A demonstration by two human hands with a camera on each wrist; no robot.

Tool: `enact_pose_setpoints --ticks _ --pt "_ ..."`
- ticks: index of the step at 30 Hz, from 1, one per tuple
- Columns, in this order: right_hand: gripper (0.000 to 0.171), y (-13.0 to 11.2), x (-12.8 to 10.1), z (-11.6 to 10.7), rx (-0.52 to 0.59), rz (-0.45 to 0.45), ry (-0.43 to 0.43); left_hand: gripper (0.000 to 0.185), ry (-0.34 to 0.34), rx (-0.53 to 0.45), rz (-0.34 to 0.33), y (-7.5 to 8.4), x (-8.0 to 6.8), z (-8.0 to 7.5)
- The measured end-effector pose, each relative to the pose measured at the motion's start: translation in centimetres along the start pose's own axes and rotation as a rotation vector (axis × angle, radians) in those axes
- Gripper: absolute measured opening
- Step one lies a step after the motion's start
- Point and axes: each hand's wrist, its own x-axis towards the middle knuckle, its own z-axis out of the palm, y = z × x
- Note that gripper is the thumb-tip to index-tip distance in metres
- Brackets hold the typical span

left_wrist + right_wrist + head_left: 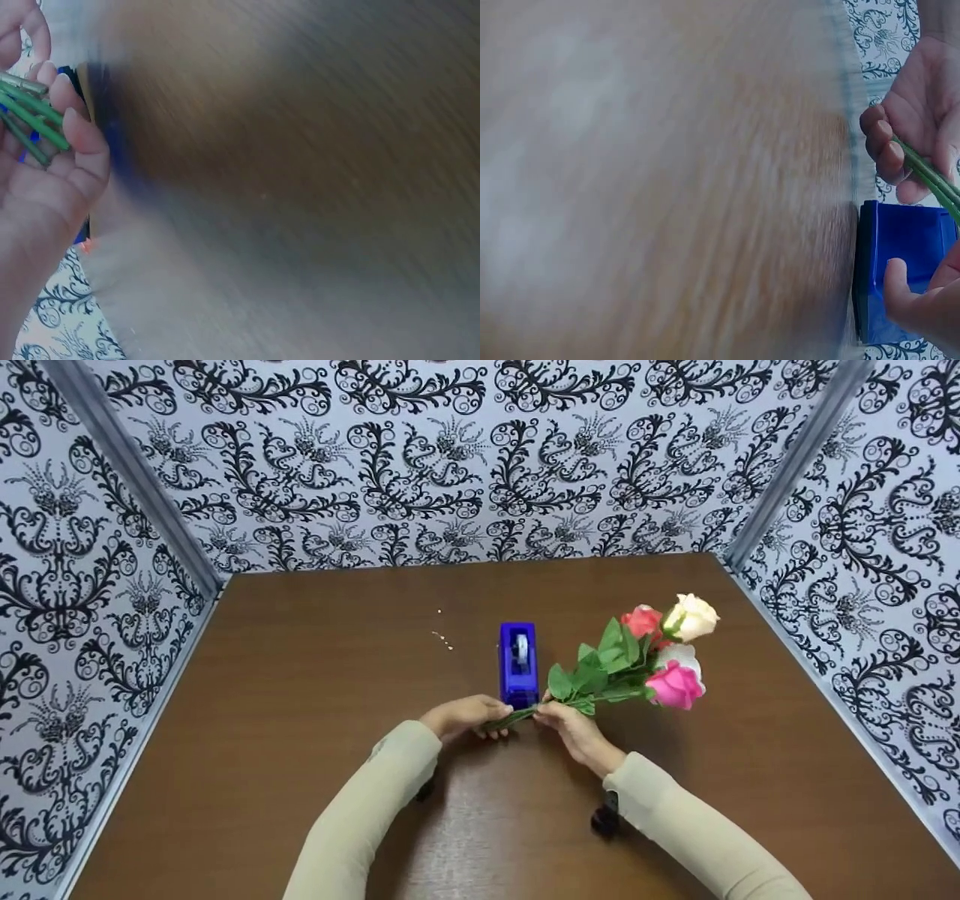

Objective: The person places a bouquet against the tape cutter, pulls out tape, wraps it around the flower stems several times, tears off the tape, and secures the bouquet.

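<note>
A bunch of artificial roses [676, 684], pink, red, cream and white with green leaves, points to the right in the head view. My left hand [469, 715] grips the lower stems; in the left wrist view its fingers curl round the green stems [31, 112]. Higher up, below the leaves, my right hand [576, 732] holds the same bunch. Just beyond both hands stands a blue tape dispenser [519, 664] with a small tape roll in it. In the right wrist view, its blue side [911, 240] shows behind my right hand [930, 304].
The brown wooden table [315, 660] is enclosed by black-and-white patterned walls [450, 457]. Small white specks [444, 640] lie left of the dispenser. A dark wrist device [605, 819] hangs under the right sleeve.
</note>
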Motion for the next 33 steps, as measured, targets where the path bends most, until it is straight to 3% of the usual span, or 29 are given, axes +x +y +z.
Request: enact_pose_setpoints --ticks 8,14,22,28,33 --pt "0.023 0.2 -0.4 0.0 0.202 0.042 -0.056 0.027 0.075 0.001 0.12 -1.6 1.3 -0.5" --pt "0.024 1.0 -0.5 0.4 0.356 -0.022 -0.047 0.025 0.204 0.038 0.124 -1.6 1.8 0.0" --pt "0.039 1.1 -0.3 -0.1 0.151 -0.049 -0.061 0.025 0.319 0.013 0.008 -1.4 1.9 0.2" --pt "0.042 1.2 -0.3 0.1 0.076 -0.015 -0.067 0.018 0.449 0.11 0.091 -1.4 1.9 0.1" --pt "0.018 1.6 0.1 0.9 0.089 0.024 0.089 0.019 0.544 0.224 0.22 -1.8 2.2 0.3"
